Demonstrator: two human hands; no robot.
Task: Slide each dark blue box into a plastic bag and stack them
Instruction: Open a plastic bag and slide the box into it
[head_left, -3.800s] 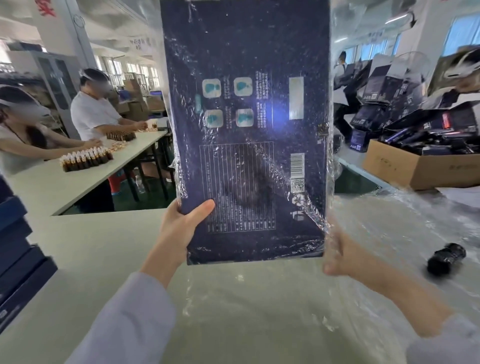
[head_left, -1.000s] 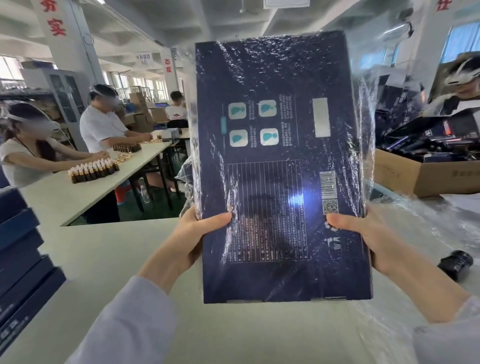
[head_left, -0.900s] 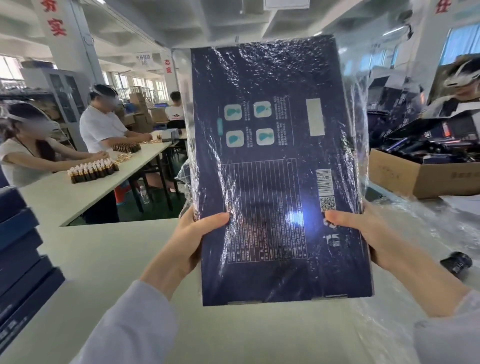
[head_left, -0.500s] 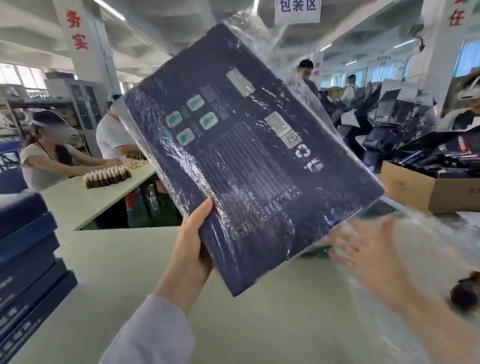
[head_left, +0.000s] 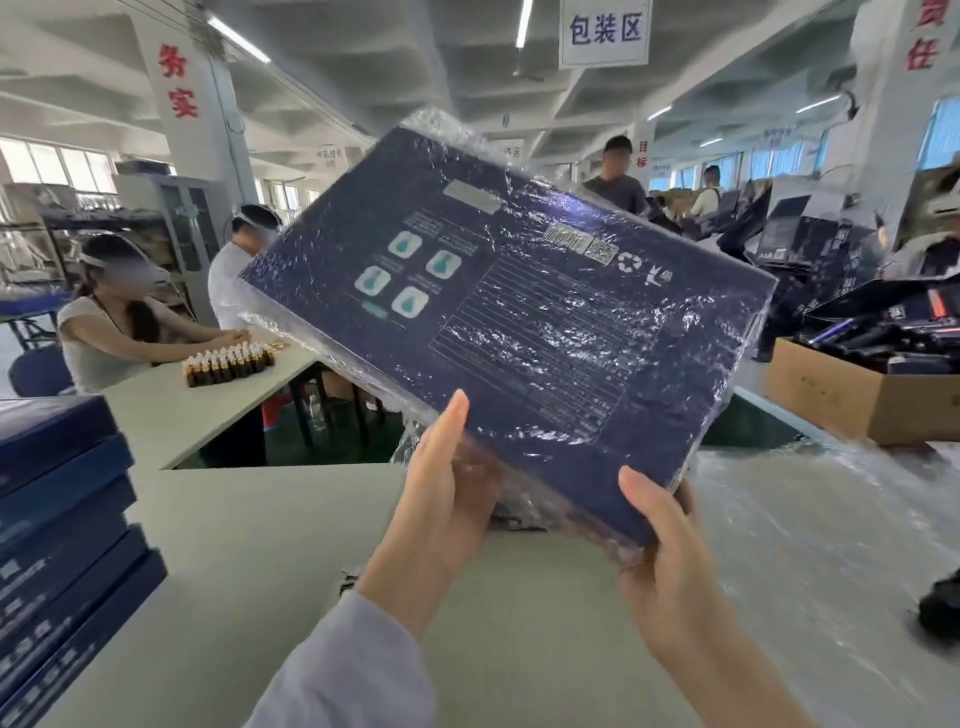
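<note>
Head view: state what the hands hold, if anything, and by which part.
Both hold the flat dark blue box in its clear plastic bag: left hand grips the lower long edge, right hand the nearest corner.

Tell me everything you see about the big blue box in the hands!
The box is flat, wide and dark blue, and looks like cardboard. Its printed face shows four pale bottle pictures, lines of small text, a barcode, a square code and a recycling sign. A crinkly, shiny clear bag covers it. It is tilted in the air above the table. The left hand grips its near edge and the right hand its near corner, thumbs on the face.
</note>
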